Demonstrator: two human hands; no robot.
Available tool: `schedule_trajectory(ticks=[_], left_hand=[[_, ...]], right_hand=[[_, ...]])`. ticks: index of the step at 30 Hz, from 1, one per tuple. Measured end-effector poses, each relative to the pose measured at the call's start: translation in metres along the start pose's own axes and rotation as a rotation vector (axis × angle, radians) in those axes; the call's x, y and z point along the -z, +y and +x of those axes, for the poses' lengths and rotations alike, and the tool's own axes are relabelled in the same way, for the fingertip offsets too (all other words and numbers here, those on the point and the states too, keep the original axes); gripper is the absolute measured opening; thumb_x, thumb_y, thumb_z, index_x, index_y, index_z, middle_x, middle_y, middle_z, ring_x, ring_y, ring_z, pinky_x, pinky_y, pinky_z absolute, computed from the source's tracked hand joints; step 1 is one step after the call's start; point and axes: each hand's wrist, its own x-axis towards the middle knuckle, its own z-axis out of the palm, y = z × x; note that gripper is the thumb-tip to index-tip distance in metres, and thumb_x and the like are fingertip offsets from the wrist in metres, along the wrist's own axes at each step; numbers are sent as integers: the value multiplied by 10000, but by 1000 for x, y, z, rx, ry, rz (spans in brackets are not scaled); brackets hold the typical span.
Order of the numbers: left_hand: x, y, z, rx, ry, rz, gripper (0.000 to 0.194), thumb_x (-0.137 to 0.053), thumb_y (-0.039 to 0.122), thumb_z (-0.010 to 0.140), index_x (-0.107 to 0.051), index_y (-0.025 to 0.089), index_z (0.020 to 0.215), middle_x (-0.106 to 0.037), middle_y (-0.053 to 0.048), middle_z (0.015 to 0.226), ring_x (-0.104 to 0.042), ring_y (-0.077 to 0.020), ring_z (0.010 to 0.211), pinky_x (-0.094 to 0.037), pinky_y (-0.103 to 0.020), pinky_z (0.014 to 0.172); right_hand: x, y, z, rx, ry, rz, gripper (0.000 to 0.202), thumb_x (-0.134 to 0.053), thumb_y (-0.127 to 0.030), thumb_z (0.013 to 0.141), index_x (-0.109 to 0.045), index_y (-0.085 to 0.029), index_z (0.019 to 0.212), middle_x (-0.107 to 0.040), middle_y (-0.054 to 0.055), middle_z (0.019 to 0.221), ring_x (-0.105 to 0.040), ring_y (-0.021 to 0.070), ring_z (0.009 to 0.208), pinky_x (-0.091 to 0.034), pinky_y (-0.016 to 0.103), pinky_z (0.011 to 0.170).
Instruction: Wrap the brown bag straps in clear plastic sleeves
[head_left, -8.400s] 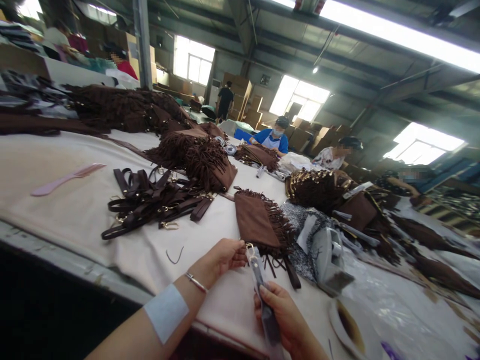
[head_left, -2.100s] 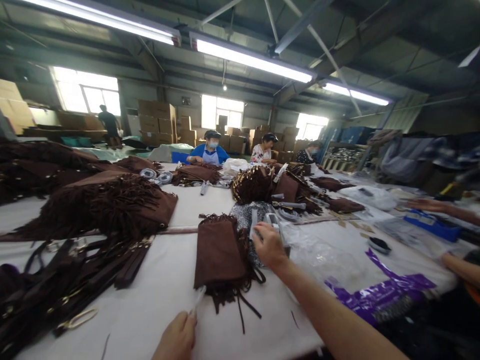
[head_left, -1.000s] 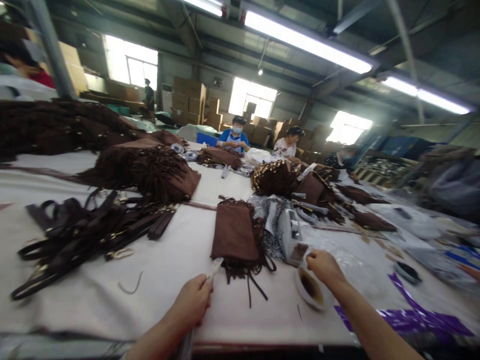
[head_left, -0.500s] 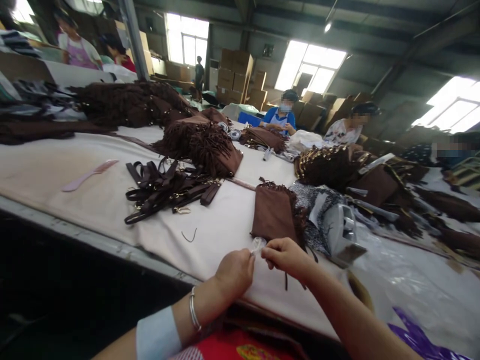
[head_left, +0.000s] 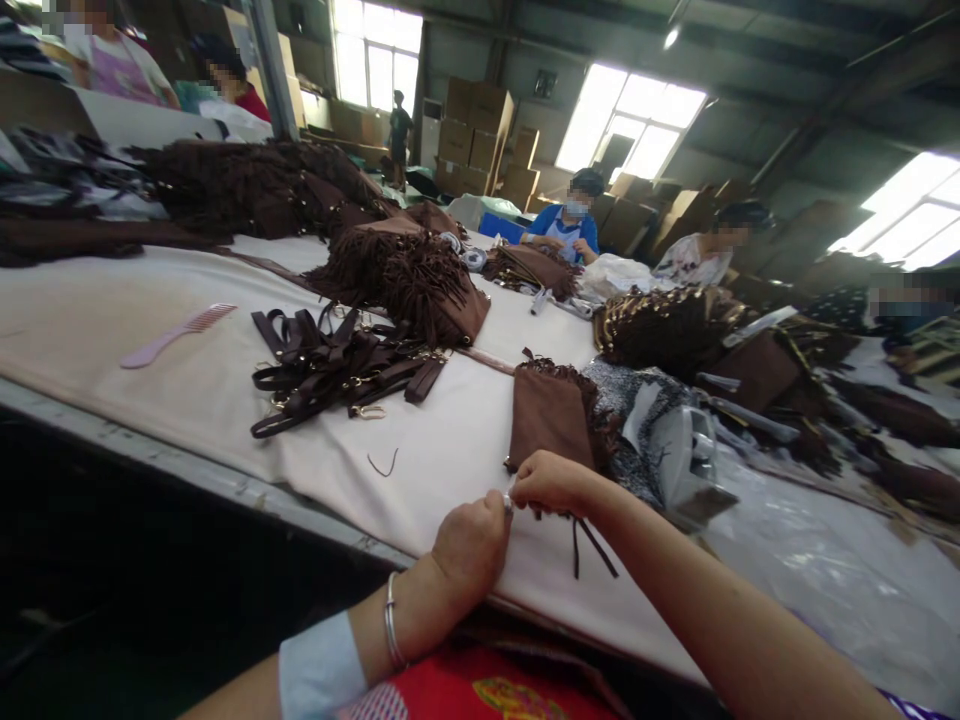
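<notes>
Both hands meet near the front edge of the table, fingertips together. My left hand (head_left: 474,540) is closed on a small clear plastic piece (head_left: 509,500), mostly hidden by the fingers. Pressed against the same piece, my right hand (head_left: 551,485) is closed in a pinch. Just beyond lies a brown fringed bag (head_left: 550,415), flat on the cloth, with some fringe strands hanging toward me. Left of it is a heap of dark brown straps (head_left: 337,370) with gold clasps. A short dark thread (head_left: 384,463) lies on the cloth between.
A pink comb (head_left: 176,338) rests on the left of the cloth-covered table. Piles of brown fringed bags (head_left: 405,280) stand behind and at right. A tape dispenser (head_left: 686,465) and clear plastic bags (head_left: 810,560) lie at right. A co-worker in blue (head_left: 566,230) sits across.
My right hand has moved slightly left and up, closing against my left fingertips. The clear plastic that showed between the hands is now mostly covered. The view has shifted a little.
</notes>
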Motion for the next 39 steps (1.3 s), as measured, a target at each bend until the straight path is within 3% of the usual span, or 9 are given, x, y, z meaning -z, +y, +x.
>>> schedule_trajectory(ticks=[4, 8, 17, 22, 29, 39], left_hand=[[0, 2, -1, 94, 5, 0, 258, -326, 306, 975, -487, 123, 1058, -662, -108, 725, -672, -227, 679, -483, -282, 593], [2, 1, -1, 57, 29, -35, 259, -345, 307, 971, -460, 142, 1135, -679, -97, 773, -673, -228, 695, -473, -289, 603], [2, -2, -1, -49, 79, -78, 276, -313, 219, 963, -578, 174, 903, -677, -79, 793, -650, -202, 717, -447, -296, 640], [3, -3, 3, -62, 103, -107, 310, -328, 263, 969, -600, 188, 840, -681, -67, 783, -639, -190, 706, -414, -290, 626], [3, -1, 6, -11, 136, -138, 278, -397, 266, 937, -596, 192, 758, -667, -58, 729, -613, -173, 659, -349, -285, 595], [7, 0, 12, 96, 118, -405, 281, -437, 262, 893, -591, 184, 673, -625, -36, 622, -546, -139, 579, -314, -267, 575]], right_hand=[[0, -2, 4, -4, -20, -49, 84, -606, -190, 608, -647, -169, 538, -485, -39, 369, -393, 86, 318, -247, 206, 321], [1, -2, 6, -4, -33, -83, 61, -611, -175, 587, -657, -168, 547, -491, -34, 372, -403, 92, 323, -258, 207, 324], [2, -2, 3, 28, -2, -65, 81, -602, -168, 590, -652, -169, 527, -519, -24, 389, -419, 95, 326, -269, 207, 324], [-1, 2, -13, 83, 52, -11, 144, -586, -174, 641, -688, -165, 539, -604, -3, 460, -453, 81, 384, -318, 187, 369], [-15, 23, -23, 82, 182, 54, 196, -584, -219, 713, -737, -151, 610, -672, 27, 536, -426, 75, 387, -297, 193, 370], [-36, 35, -22, 75, 293, 268, 240, -589, -267, 739, -682, -156, 548, -626, 18, 488, -407, 73, 375, -265, 205, 367]])
